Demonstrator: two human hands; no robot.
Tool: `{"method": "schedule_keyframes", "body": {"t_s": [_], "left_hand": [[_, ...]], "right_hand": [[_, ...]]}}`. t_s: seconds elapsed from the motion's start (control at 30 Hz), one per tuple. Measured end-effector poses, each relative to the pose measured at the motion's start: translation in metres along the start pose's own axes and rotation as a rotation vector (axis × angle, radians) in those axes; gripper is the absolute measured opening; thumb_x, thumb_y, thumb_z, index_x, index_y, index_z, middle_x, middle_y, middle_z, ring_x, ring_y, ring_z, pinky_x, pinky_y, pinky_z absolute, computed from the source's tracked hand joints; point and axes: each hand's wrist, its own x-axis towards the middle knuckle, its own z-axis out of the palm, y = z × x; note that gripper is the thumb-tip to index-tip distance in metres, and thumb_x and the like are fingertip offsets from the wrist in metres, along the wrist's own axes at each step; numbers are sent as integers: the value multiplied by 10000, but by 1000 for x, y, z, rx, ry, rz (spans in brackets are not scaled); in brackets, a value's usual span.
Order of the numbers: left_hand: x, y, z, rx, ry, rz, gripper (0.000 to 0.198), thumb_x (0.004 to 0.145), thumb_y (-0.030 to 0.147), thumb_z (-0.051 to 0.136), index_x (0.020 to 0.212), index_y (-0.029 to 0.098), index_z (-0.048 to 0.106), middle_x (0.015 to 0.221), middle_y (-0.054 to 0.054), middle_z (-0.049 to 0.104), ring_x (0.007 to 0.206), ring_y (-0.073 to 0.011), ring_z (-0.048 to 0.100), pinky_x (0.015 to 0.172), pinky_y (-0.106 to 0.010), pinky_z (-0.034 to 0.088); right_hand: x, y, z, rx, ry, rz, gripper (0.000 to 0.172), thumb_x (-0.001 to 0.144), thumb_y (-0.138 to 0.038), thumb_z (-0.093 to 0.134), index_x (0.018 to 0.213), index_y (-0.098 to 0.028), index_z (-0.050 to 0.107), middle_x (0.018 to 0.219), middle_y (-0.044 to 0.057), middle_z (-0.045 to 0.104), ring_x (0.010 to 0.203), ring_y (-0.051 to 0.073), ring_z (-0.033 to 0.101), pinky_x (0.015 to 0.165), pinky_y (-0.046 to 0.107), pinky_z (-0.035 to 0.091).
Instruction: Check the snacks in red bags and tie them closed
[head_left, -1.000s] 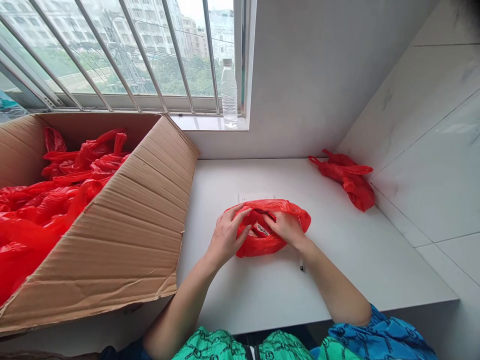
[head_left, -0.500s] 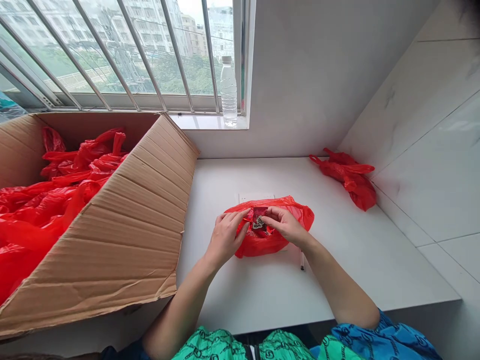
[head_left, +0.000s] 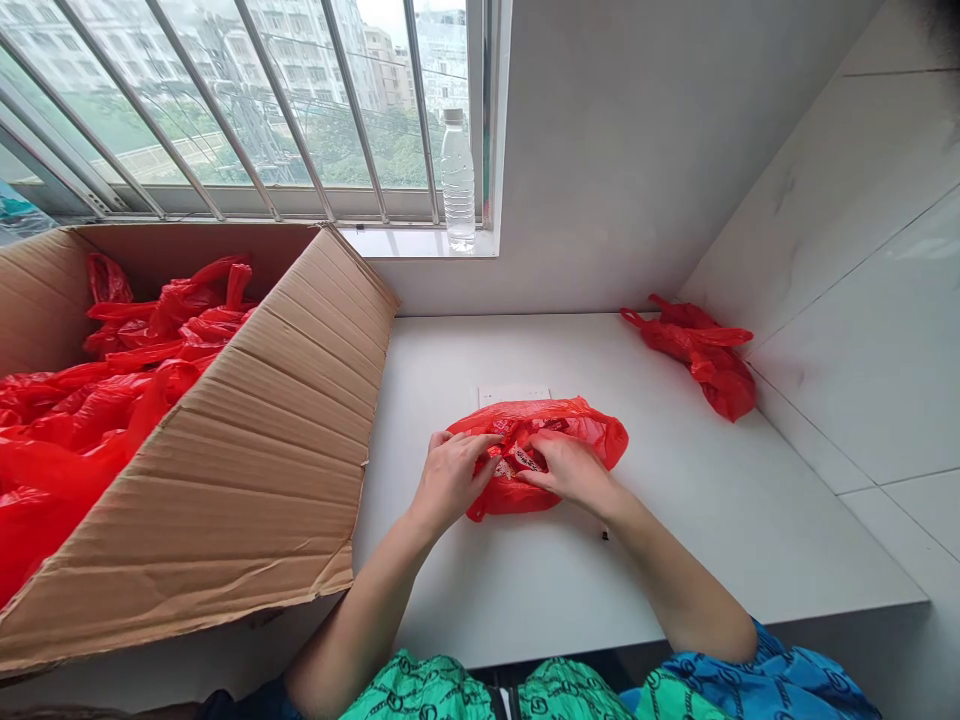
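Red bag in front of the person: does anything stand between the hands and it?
Nothing visible does. The left hand and right hand both touch the red bag at its open mouth, with their fingertips at the small packets inside.

Smooth white tabletop (head_left: 675, 520) set into a corner. Behind, plain grey plaster wall (head_left: 622, 150); to the right, glossy white marble-look wall tiles (head_left: 862, 280). At back left, metal-barred window (head_left: 225, 110) above a white sill (head_left: 420, 243), with soft daylight, apartment blocks and trees outside.
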Motion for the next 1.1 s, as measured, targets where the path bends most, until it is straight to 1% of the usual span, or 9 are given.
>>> {"method": "schedule_keyframes", "body": {"t_s": [0.07, 0.17, 0.37, 0.53, 0.7, 0.87, 0.97, 1.03, 1.1], "left_hand": [[0, 1, 0, -2, -1, -2, 221, 977, 303, 515, 1162, 288, 636, 1032, 3, 763, 891, -189, 680, 911, -392, 366], [1, 4, -2, -37, 20, -33, 228, 1003, 341, 479, 1166, 281, 625, 1045, -3, 746, 938, -185, 676, 912, -382, 368], [3, 8, -4, -102, 100, -50, 285, 1011, 429, 450, 891, 238, 623, 871, 5, 712, 785, -158, 633, 917, -372, 379], [5, 5, -4, -112, 162, -87, 375, 1034, 406, 378, 752, 208, 526, 694, 22, 607, 644, -130, 548, 849, -336, 404], [5, 4, -5, -117, 189, -98, 397, 1037, 389, 370, 700, 200, 464, 652, 35, 559, 609, -119, 506, 834, -326, 399], [4, 4, -4, -94, 142, -101, 415, 1047, 379, 337, 704, 203, 492, 642, 37, 573, 589, -120, 516, 820, -318, 390], [3, 2, -4, -5, 78, -108, 420, 1040, 367, 346, 704, 207, 541, 629, 35, 604, 556, -122, 526, 830, -336, 384], [2, 0, -3, 54, 37, -102, 353, 1014, 348, 413, 739, 214, 588, 672, 27, 655, 589, -131, 571, 850, -353, 376], [-1, -3, -2, 94, -7, -82, 222, 975, 333, 497, 840, 229, 638, 758, 10, 698, 688, -154, 628, 876, -370, 367]], "right_hand": [[0, -3, -1, 57, 6, -13, 134, 863, -345, 641, 830, -219, 612, 758, -6, 650, 621, 147, 562, 537, 250, 362], [0, -8, -5, 191, 95, -57, 92, 892, -279, 587, 957, -230, 628, 854, -3, 693, 690, 148, 609, 608, 258, 427], [0, -13, -2, 275, 213, -142, 139, 905, -293, 593, 1023, -232, 634, 930, 20, 701, 771, 167, 639, 641, 280, 467], [-2, -15, -6, 424, 134, -120, 423, 867, -463, 679, 1246, -286, 615, 1112, 45, 686, 838, 191, 640, 663, 307, 503], [-4, -18, -16, 522, 11, -61, 341, 887, -448, 658, 1185, -284, 677, 955, 11, 691, 675, 148, 558, 618, 290, 466], [-5, -9, -21, 402, 15, -71, 301, 920, -373, 599, 1198, -290, 679, 885, 2, 693, 758, 173, 611, 667, 288, 472], [-3, 5, -19, 153, 63, 117, 249, 944, -384, 534, 1009, -246, 731, 738, 18, 691, 661, 198, 626, 602, 306, 452], [-2, 12, -15, -33, 112, 276, 353, 951, -442, 512, 794, -205, 722, 611, 50, 653, 594, 227, 619, 556, 326, 429], [-1, 13, -10, -84, 147, 293, 376, 956, -452, 511, 778, -196, 721, 630, 72, 671, 630, 246, 646, 572, 333, 446]]}}
